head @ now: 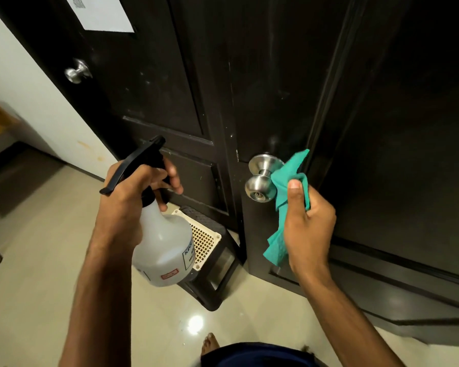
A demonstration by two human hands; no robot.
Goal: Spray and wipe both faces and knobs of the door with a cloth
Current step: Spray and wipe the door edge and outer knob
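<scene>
My right hand [306,221] pinched the green cloth [289,186] against the knob [259,190], left hand [133,192] gripped the spray bottle [162,247]; I judged wrapping and twisting round the knob best.

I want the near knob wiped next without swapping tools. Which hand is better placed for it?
The right hand. It holds the green cloth right beside the steel knob, the cloth about touching it. The left hand grips the spray bottle, further from the knob.
</scene>
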